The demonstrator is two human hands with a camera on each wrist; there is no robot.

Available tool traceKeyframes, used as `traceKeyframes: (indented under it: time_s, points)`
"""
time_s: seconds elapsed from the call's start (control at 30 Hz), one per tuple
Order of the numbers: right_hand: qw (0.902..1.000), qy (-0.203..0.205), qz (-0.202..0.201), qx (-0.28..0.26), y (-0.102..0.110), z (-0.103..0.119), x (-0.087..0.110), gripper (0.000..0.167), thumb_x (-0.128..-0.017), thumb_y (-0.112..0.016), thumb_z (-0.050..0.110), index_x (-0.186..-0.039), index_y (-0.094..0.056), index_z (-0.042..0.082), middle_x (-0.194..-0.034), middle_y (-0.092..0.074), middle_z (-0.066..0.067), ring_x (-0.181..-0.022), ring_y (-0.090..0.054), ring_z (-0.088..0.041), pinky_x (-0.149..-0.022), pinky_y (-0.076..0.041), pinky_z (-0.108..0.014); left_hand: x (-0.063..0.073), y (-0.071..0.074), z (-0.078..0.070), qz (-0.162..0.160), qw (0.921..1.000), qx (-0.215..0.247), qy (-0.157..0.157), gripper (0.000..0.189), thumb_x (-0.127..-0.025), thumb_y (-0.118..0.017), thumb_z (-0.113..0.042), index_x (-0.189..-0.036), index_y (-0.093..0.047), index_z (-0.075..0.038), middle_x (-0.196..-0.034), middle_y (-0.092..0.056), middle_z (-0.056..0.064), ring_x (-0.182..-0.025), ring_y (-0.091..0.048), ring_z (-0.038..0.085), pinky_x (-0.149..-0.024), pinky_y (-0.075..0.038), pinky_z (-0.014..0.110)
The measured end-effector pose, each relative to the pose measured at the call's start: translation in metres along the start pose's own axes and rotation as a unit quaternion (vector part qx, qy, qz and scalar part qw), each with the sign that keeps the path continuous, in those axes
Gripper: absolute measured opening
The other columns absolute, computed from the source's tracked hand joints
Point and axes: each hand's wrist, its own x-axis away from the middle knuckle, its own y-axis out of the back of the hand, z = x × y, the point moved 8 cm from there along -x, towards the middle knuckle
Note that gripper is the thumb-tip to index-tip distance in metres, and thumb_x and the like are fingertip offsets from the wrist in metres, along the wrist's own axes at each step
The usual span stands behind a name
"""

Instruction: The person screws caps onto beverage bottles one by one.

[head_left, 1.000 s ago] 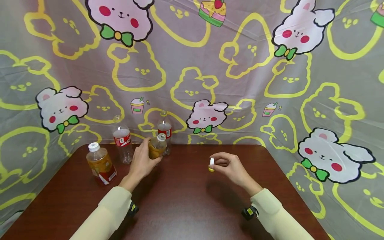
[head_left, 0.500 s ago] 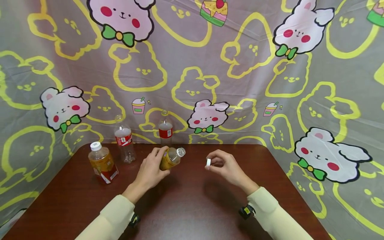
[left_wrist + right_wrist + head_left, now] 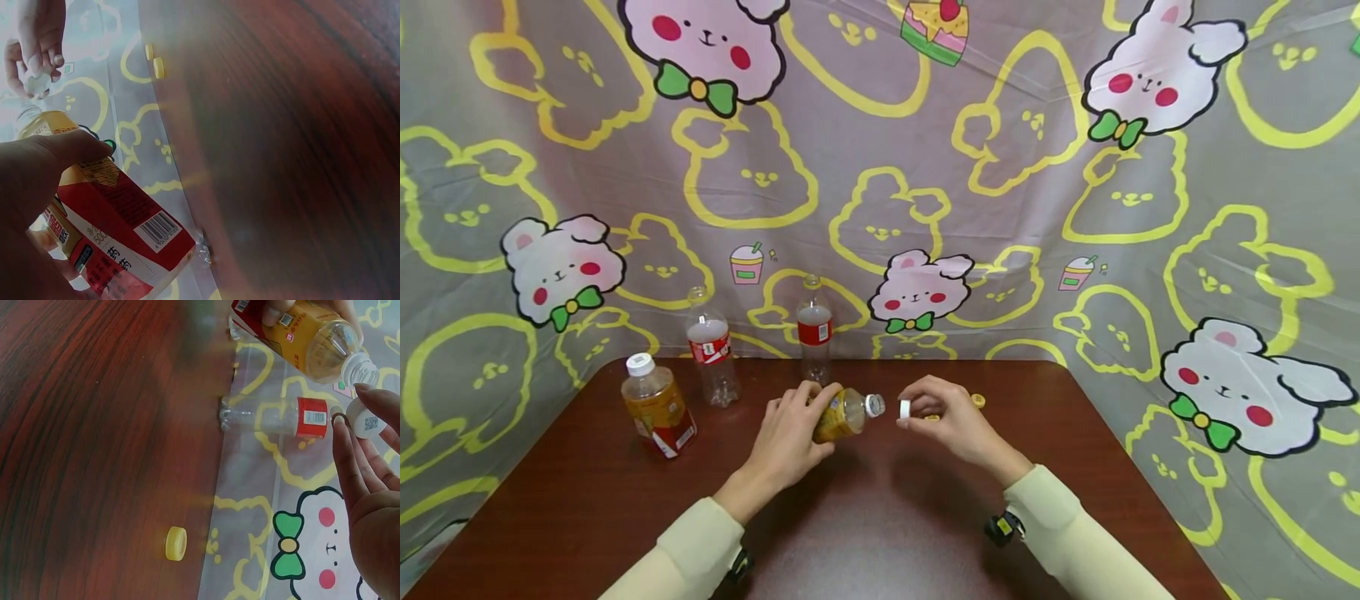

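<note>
My left hand (image 3: 785,431) grips a plastic bottle (image 3: 844,415) with an orange and red label. The bottle leans right, its uncapped mouth facing my right hand (image 3: 961,427). Between thumb and fingertips that hand pinches a white bottle cap (image 3: 905,409), held a short way from the mouth. In the right wrist view the white cap (image 3: 365,420), marked with a printed square code, is just below the bottle's threaded neck (image 3: 360,369). The left wrist view shows the bottle's red lower label (image 3: 134,219) and barcode, with my thumb across its upper part.
Two clear bottles with red labels, one left (image 3: 711,350) and one mid-back (image 3: 815,329), stand uncapped on the brown table (image 3: 880,533). A white-capped orange-label bottle (image 3: 658,408) stands at left. Yellow caps (image 3: 159,67) lie beyond my right hand. A patterned cloth (image 3: 1037,192) hangs behind.
My left hand has brought the bottle right and tilted it over toward the right. My right hand has moved slightly left with the white cap, uncovering the yellow caps behind it.
</note>
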Motion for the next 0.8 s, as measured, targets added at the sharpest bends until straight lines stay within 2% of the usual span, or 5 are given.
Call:
traceKeyframes:
  time_s: [0.13,0.23,0.47,0.6,0.8]
  points:
    - [1.0000,0.001,0.002,-0.001,-0.002,0.002,-0.001,0.027,-0.083,-0.081,-0.005,-0.108,-0.070,0.000,-0.102,-0.069,-0.018,-0.090,-0.073,-0.032,-0.082,-0.057,-0.056,0.001,-0.002,-0.004,0.007,0.9999,-0.009,-0.004,0.089,-0.065,-0.096,-0.022,-0.144,-0.055,-0.024,-0.121,-0.057,0.007,-0.107,-0.058,0.034,-0.090,-0.044,0.056]
    - [1.0000,0.005,0.004,0.002,-0.004,-0.002,-0.001,0.027,-0.083,-0.081,-0.002,-0.108,-0.071,0.001,-0.101,-0.070,-0.015,-0.089,-0.073,-0.030,-0.080,-0.056,-0.058,0.002,-0.001,-0.007,0.011,0.9998,-0.014,-0.006,0.088,-0.065,-0.096,-0.023,-0.143,-0.055,-0.025,-0.121,-0.057,0.007,-0.108,-0.058,0.033,-0.090,-0.044,0.056]
    - [0.9996,0.011,0.021,0.013,-0.009,-0.032,-0.003,0.032,-0.085,-0.085,0.016,-0.114,-0.071,0.012,-0.100,-0.072,0.002,-0.087,-0.072,-0.014,-0.077,-0.059,-0.031,0.004,-0.005,-0.011,0.022,0.9994,-0.026,-0.008,0.088,-0.066,-0.096,-0.025,-0.144,-0.055,-0.026,-0.121,-0.057,0.007,-0.108,-0.057,0.032,-0.089,-0.043,0.053]
    - [0.9993,0.017,0.031,0.009,-0.013,-0.032,-0.003,0.031,-0.086,-0.084,0.018,-0.113,-0.071,0.011,-0.099,-0.073,0.003,-0.086,-0.073,-0.014,-0.076,-0.059,-0.031,0.005,-0.007,-0.012,0.034,0.9991,-0.026,-0.003,0.087,-0.067,-0.096,-0.026,-0.144,-0.056,-0.026,-0.121,-0.057,0.006,-0.109,-0.057,0.032,-0.091,-0.043,0.053]
    - [0.9991,0.026,0.034,0.005,-0.016,-0.031,-0.002,0.027,-0.086,-0.084,0.019,-0.111,-0.073,0.017,-0.099,-0.072,0.004,-0.086,-0.073,-0.014,-0.077,-0.060,-0.031,0.006,-0.009,-0.015,0.039,0.9988,-0.028,-0.005,0.086,-0.068,-0.096,-0.026,-0.144,-0.056,-0.026,-0.121,-0.057,0.006,-0.108,-0.057,0.031,-0.091,-0.043,0.054]
